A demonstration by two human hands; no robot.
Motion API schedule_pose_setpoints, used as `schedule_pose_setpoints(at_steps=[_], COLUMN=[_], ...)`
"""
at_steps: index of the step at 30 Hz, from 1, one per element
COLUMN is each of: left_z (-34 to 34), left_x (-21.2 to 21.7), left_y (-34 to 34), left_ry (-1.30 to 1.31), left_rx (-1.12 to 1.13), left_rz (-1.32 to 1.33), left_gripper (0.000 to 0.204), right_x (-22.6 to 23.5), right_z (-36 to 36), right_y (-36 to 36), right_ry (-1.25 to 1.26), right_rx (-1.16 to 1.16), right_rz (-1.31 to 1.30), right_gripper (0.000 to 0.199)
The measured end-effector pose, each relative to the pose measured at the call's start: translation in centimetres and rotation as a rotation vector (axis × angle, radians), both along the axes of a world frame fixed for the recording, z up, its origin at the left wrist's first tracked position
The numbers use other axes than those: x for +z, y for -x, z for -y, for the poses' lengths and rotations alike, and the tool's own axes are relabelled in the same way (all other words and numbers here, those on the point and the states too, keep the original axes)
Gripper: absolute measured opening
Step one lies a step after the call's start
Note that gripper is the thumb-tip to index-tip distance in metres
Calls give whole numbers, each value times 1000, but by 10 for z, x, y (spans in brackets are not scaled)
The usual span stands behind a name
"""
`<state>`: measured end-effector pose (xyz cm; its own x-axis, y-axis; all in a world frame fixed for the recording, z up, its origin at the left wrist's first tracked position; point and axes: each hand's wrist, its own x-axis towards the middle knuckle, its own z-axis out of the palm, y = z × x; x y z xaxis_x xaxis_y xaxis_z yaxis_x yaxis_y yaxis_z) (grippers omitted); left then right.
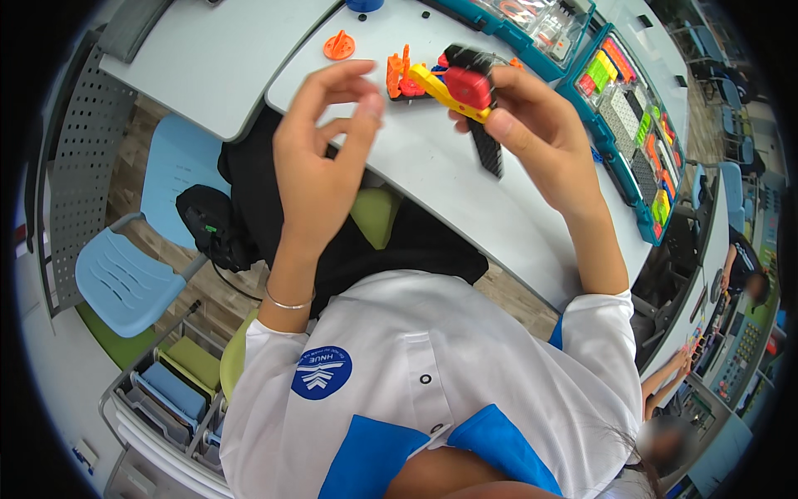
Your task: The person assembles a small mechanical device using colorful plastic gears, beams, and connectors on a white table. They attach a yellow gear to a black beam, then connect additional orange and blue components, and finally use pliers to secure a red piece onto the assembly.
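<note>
My right hand (544, 137) grips an assembly of plastic building pieces: a yellow angled beam (440, 90), a red block (467, 86) and a long black perforated strip (485, 150). It is held up over the table, tilted, with the thumb on its near side. To its left hovers my left hand (324, 162), fingers bent and apart, with nothing in it. Beyond the hands, partly covered by the assembly, orange upright pieces (399, 73) stand on the table. An orange round piece with a fin (339, 46) lies farther left.
Teal cases of sorted colourful parts sit at the right, one an open tray (632, 125). The white tabletop (416, 158) slants across; a second white table (199, 66) adjoins it at left. Light blue chairs (133, 283) and a black bag (212, 226) are at left. Other people work far right.
</note>
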<state>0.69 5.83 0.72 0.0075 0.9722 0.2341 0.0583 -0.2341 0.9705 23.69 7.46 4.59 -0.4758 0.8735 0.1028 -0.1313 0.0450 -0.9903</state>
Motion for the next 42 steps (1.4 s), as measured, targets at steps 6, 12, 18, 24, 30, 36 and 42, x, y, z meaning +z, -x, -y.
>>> schedule_pose_setpoints(at_steps=[6, 12, 18, 24, 30, 36, 42], left_z=[14, 15, 10, 4, 2, -2, -5], left_x=[0, -10, -6, -16, -24, -23, -20], left_y=[-20, -24, -3, -2, -6, -5, -3], left_ry=[227, 324, 441, 495, 544, 574, 561], left_rx=[-243, -184, -337, -482, -485, -553, -562], left_rz=[350, 265, 137, -5, 5, -59, -57], left_gripper=[42, 35, 25, 24, 22, 19, 21], right_x=[-21, -34, -28, -33, -31, -35, -41], right_z=[11, 24, 9, 9, 30, 25, 25], right_y=[19, 24, 4, 4, 12, 7, 7], right_ry=[461, 390, -528, -942, -978, -923, -960], right_rx=[56, -87, -197, -7, -38, 100, 81], right_rz=[-408, -107, 544, 805, 1034, 1008, 978], right_gripper=[45, 38, 42, 35, 33, 24, 22])
